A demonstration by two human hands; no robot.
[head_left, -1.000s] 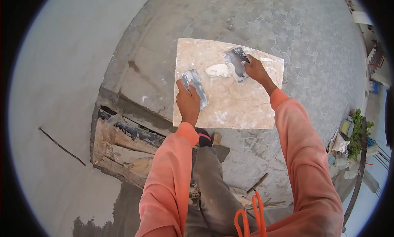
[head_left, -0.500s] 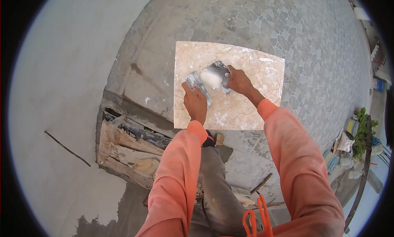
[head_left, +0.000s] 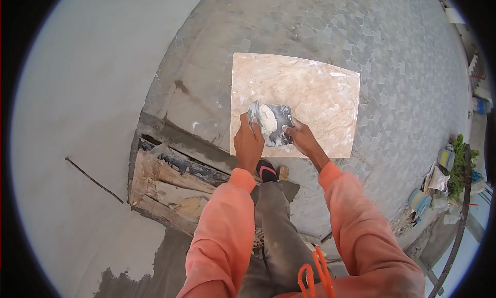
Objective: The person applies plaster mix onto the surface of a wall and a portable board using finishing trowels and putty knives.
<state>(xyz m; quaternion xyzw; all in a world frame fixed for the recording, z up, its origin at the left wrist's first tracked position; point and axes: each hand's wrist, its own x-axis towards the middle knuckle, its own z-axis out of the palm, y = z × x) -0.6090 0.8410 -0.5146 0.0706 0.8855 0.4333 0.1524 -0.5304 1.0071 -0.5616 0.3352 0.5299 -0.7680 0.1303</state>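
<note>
My left hand [head_left: 248, 144] is closed around a grey flat putty scraper [head_left: 253, 111], held on edge. My right hand [head_left: 306, 139] grips a wider, dark putty scraper [head_left: 284, 113] by its right side, thumb on top. A lump of white putty [head_left: 267, 120] sits on the dark blade, against the left scraper's edge. Both tools are together over the near part of a beige marble-patterned board [head_left: 323, 99] smeared with white. The left scraper's lower part is hidden by my fingers.
Below the board are my shoe [head_left: 266, 170] and a small wooden block [head_left: 282, 173]. Rough wooden boards [head_left: 170, 187] lie to the left, with a thin stick [head_left: 94, 179] beyond. Stone paving [head_left: 398, 76] spreads to the right, where sacks [head_left: 419, 201] and a green plant [head_left: 456, 169] stand.
Both hands have come closer to me and nearer each other. The scrapers now meet, and the putty, blurred before, shows as a lump between them. The view has shifted slightly.
</note>
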